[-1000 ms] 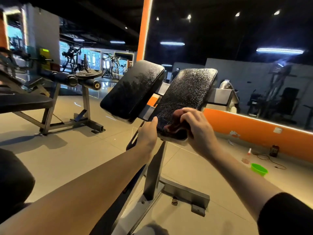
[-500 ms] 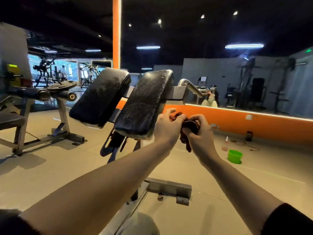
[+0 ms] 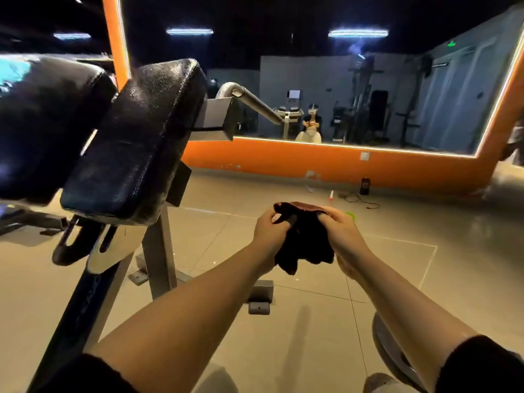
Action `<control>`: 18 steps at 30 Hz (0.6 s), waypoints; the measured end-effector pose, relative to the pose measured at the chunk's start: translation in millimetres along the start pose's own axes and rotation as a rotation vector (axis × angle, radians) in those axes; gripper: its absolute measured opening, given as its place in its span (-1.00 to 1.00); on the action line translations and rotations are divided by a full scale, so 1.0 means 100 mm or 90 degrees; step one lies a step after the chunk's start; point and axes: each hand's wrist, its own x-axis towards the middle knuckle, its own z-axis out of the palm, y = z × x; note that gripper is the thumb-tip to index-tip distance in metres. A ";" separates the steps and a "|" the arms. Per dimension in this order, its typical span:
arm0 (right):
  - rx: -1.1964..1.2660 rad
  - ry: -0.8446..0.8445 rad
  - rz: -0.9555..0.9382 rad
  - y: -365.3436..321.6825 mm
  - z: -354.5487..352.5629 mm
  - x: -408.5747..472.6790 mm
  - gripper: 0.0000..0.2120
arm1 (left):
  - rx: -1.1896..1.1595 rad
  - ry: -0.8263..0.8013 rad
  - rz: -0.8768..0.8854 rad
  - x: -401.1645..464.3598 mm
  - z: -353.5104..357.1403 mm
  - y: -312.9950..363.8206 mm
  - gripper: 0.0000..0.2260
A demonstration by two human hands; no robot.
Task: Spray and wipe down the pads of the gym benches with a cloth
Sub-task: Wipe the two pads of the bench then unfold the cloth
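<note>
**Cloth held in both hands, clear of the pads**

At lower centre, the left hand [image 3: 269, 232] and right hand [image 3: 341, 234] both grip a dark cloth [image 3: 304, 245], bunched between them. The black bench pads [image 3: 136, 143] fill the frame's left, apart from it.

The cloth [image 3: 304, 245] covers the fingertips of both hands. Just beyond the right hand [image 3: 341, 234], a green thing [image 3: 351, 214] barely peeks out. Far left of the left hand [image 3: 269, 234], the blurred pad [image 3: 42, 123] runs off the edge.
</note>
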 end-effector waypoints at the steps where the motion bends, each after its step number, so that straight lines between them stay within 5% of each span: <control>1: -0.005 0.017 0.002 0.01 -0.03 0.07 -0.75 | 0.019 0.006 0.000 0.05 -0.02 0.01 -0.82; 11: -0.121 -0.005 -0.057 0.00 -0.26 0.64 -0.76 | 0.213 0.153 0.085 0.51 0.05 0.27 -0.80; 18: -0.387 0.049 -0.044 0.12 -0.57 1.15 -0.50 | 0.354 0.195 0.106 0.86 0.26 0.20 -0.82</control>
